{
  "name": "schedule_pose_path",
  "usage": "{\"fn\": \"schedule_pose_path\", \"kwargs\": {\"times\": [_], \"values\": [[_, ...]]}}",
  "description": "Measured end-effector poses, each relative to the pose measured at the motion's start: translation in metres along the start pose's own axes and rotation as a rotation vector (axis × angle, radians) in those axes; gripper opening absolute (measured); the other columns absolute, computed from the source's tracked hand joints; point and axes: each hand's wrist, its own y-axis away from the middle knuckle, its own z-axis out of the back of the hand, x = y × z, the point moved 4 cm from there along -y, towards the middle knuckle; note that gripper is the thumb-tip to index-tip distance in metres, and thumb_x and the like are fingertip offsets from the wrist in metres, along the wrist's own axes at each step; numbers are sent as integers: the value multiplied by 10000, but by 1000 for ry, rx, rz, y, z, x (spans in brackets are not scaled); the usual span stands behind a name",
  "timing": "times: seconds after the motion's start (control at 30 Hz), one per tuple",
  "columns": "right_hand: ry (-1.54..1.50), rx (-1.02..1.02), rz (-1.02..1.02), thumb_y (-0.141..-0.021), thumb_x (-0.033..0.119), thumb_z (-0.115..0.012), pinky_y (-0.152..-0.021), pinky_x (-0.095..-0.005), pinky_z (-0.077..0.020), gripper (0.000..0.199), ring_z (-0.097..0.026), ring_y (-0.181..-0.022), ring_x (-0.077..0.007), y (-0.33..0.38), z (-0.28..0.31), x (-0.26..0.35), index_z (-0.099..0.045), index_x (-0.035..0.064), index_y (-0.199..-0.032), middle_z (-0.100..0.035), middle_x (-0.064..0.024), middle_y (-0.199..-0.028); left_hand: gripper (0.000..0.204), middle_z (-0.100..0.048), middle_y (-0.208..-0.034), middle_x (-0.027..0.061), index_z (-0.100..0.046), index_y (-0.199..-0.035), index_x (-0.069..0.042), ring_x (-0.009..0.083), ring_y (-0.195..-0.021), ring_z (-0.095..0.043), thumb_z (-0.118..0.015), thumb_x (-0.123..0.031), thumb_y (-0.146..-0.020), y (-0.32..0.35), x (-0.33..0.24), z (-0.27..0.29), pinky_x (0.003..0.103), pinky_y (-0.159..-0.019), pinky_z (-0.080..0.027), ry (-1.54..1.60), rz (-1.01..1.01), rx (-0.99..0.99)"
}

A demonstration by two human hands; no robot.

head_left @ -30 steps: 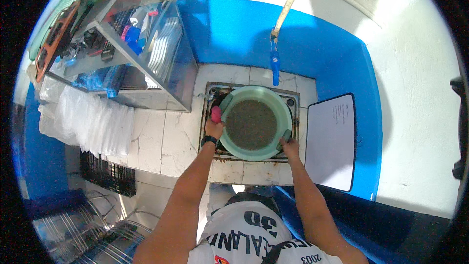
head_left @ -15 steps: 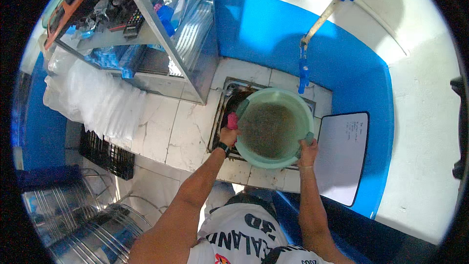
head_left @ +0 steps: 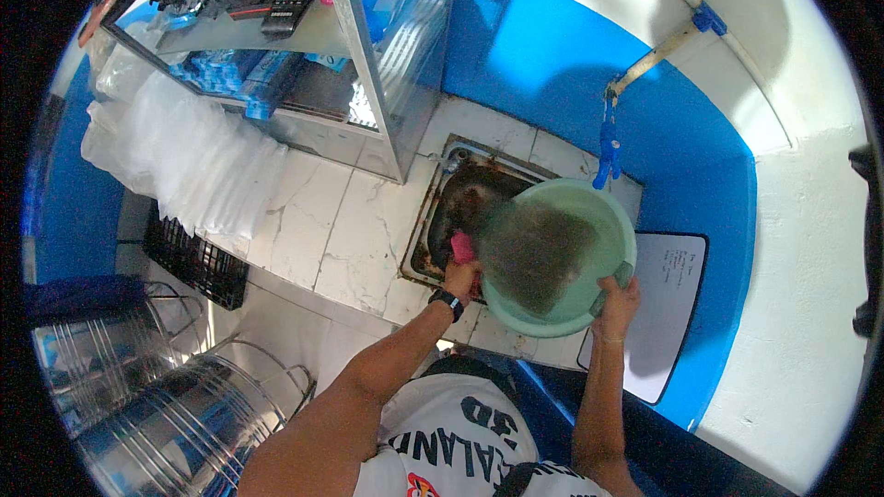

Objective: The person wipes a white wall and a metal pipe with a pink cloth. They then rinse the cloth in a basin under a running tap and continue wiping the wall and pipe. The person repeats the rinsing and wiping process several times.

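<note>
A pale green plastic basin with dark, murky water in it is tilted over the right part of a rusty, stained sink. The water has gathered toward its left side. My right hand is closed round the handle on the basin's right rim. At the left rim, my left hand is closed on a small pink thing, maybe a sponge or cloth. Whether these fingers also grip the rim is hidden.
A blue tap hangs on the wall behind the basin. A whiteboard leans at the right. On the left, a glass cabinet and stacked white plastic bags stand on the tiled counter. Metal chairs and a black crate are below.
The basin has moved right in the sink area and tipped leftward. Its water has shifted left and looks darker, and more of the sink shows. Both hands keep their holds.
</note>
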Motion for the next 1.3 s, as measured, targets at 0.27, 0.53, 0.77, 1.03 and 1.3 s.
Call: {"fn": "schedule_pose_path", "kwargs": {"times": [0.27,0.53,0.77,1.03,1.3], "values": [[248,-46,209,-771,51,-735,-699,-375,-502,292,-610,-776,-200,12,20,15,-612,19,-1034,-654,-58,-881,126,-599,-694,58,-629,-875,-57,209,-557,-576,-730,-79,-805,4,-15,-17,384,-454,-426,21,205,-22],[288,-98,431,-799,-4,-731,-708,-326,-466,219,-545,-790,-145,35,11,38,-555,30,-925,-600,-41,-845,132,-576,-675,42,-618,-765,-64,178,-562,-542,-750,-72,-769,-9,-12,-24,394,-526,-393,-132,98,-75],[449,-132,543,-822,39,-733,-669,-353,-475,212,-557,-739,-171,48,4,58,-546,17,-919,-619,-67,-806,203,-540,-622,34,-579,-669,-90,193,-506,-497,-758,-102,-764,-12,-11,-21,393,-489,-360,-370,9,17],[551,-161,579,-821,76,-744,-626,-399,-481,229,-609,-680,-226,54,-5,57,-540,6,-899,-635,-145,-771,154,-545,-634,33,-599,-743,-92,196,-503,-507,-744,-117,-790,6,-19,-24,386,-483,-389,-407,61,12],[579,-160,620,-832,72,-746,-676,-399,-482,197,-607,-709,-284,60,-10,50,-572,-4,-887,-627,-156,-785,80,-580,-691,36,-632,-829,-74,191,-555,-558,-708,-92,-815,7,-31,-15,379,-496,-428,-163,112,-78]]}}
